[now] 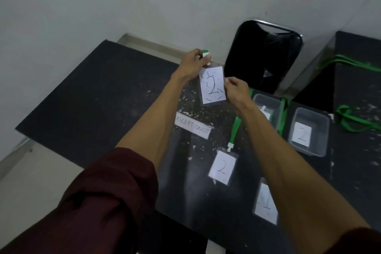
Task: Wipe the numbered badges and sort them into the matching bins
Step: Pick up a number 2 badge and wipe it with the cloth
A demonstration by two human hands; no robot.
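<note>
I hold up a clear badge (pixel 212 85) marked 2, with ink scribbles over its card. My left hand (pixel 194 64) pinches its clip and green lanyard end at the top. My right hand (pixel 237 89) pinches its right edge. On the black table (pixel 107 97) lies a second badge (pixel 222 167) marked 2 on a green lanyard (pixel 235 130). A third badge (pixel 266 204) lies partly under my right forearm. A clear bin (pixel 309 132) labelled 2 stands at the right. Another clear bin (pixel 267 107) beside it is partly hidden by my arm.
A white strip reading RECEPTIONIST (pixel 192 127) lies on the table. White crumbs dot the table top. A black chair (pixel 266 55) stands behind the bins. More green lanyards (pixel 354 119) lie on the second table at the right. A wall runs behind.
</note>
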